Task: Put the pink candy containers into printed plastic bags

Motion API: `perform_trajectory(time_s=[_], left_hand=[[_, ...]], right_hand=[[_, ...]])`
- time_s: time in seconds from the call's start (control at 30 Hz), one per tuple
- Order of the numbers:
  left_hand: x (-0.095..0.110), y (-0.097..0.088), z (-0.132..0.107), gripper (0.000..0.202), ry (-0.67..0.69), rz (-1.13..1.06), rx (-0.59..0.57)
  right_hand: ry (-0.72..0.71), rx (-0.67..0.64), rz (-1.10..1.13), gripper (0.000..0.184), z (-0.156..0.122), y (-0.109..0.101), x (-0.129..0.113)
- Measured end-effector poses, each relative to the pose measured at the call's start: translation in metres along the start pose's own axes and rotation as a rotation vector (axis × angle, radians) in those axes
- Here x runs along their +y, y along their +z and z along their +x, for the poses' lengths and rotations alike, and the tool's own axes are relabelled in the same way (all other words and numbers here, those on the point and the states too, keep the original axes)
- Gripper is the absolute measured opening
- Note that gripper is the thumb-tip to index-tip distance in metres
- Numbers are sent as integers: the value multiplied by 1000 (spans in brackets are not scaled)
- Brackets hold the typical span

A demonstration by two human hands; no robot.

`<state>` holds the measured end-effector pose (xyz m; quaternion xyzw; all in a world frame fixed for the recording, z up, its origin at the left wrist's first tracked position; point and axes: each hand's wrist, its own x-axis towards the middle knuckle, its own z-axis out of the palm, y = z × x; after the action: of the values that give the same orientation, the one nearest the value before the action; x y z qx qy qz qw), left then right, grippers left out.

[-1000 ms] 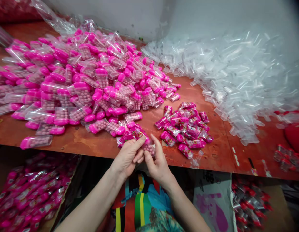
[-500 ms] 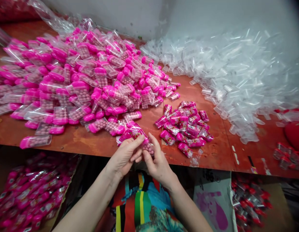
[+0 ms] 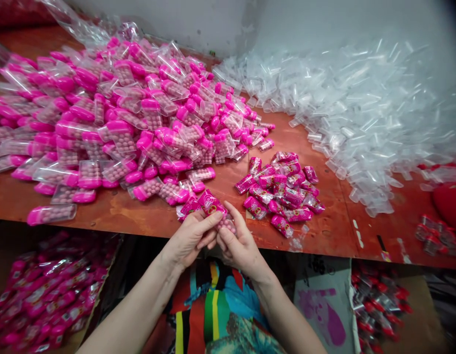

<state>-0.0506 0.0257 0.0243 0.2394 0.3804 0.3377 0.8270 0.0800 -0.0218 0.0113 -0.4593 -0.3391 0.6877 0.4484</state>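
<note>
My left hand (image 3: 189,238) is closed, thumb pressed over fingers, on pink printed wrappers (image 3: 210,200) that stick up past its fingertips. My right hand (image 3: 241,248) pinches a small clear candy container (image 3: 228,225) filled with pink balls. The container's top end meets the wrapper between both hands; how far it sits inside is hidden by the fingers. Both hands are at the table's front edge. To their right lies a small heap of wrapped containers (image 3: 287,189). Behind and left spreads a large pile of unwrapped pink-capped candy containers (image 3: 120,132).
Clear plastic empties (image 3: 346,118) are heaped at the back right against the wall. On the right edge of the wooden table (image 3: 316,243) lie small red-capped containers (image 3: 436,236). Below stand a box of pink wrapped packs (image 3: 46,295) and one of red-capped pieces (image 3: 379,309).
My right thumb and fingers have moved in closer to my left hand, curling more tightly around the candy container. The view has shifted slightly; the piles look the same.
</note>
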Motion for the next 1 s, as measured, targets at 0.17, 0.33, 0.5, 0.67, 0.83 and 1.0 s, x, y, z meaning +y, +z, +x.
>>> perform_trajectory(time_s=[0.17,0.33,0.5,0.67,0.83,1.0], left_hand=[[-3,2,2,34,-46,-48,47],[-5,7,2,39,-22,-89,96],[-8,5,0,40,1,-19,43],[-7,8,-3,31,-6,78,16],[-6,13,-1,32,40,32,89],[-10,13,1,33,24,77,109]], right_hand=[[-151,71,-412,58,-1,1,2],[-181,81,-381,59,0,1,-2],[27,-35,167,64,3,-1,-2],[42,-40,292,73,2,-2,-2],[22,14,156,77,2,-2,-7],[-20,43,3,73,3,-9,-6]])
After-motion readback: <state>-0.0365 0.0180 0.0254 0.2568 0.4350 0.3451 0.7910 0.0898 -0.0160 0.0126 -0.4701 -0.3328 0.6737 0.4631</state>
